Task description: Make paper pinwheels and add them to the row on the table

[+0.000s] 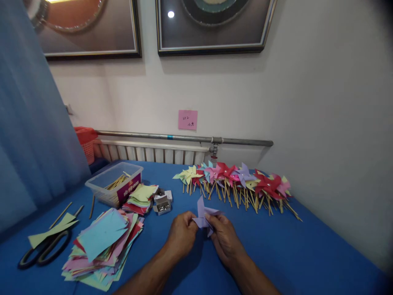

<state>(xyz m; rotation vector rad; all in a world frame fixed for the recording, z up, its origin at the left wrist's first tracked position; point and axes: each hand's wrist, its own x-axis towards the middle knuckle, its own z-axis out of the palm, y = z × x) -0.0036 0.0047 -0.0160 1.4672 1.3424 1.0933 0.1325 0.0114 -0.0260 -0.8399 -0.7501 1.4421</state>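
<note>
Holding a purple paper pinwheel (pixel 202 221) near the lower centre of the frame, the two hands meet just above the blue-covered desk (pixel 307 254). The left hand (pixel 183 230) has its grip closed on the left edge of the folded paper, thumb and finger pinching it, while the right hand (pixel 226 239) has its grip closed on the right side, its thumb over the paper near the middle; one vane points up between them. Beyond, from the centre to the right of the frame, lies a long row of pinwheels on sticks (pixel 226 172) in red, pink, purple, yellow and blue, the sticks pointing toward the viewer. Left of the hands are two small boxes of metal pins (pixel 162 207), beside a small stack of coloured paper (pixel 141 196). A larger, untidy stack of coloured paper (pixel 102 237), blue on top, fills the lower left. Behind it stands a clear plastic tub (pixel 132 186) with thin sticks (pixel 116 184) inside. At the far lower left, black-handled scissors (pixel 50 244) lie partly under pale green paper pieces (pixel 53 230).
</note>
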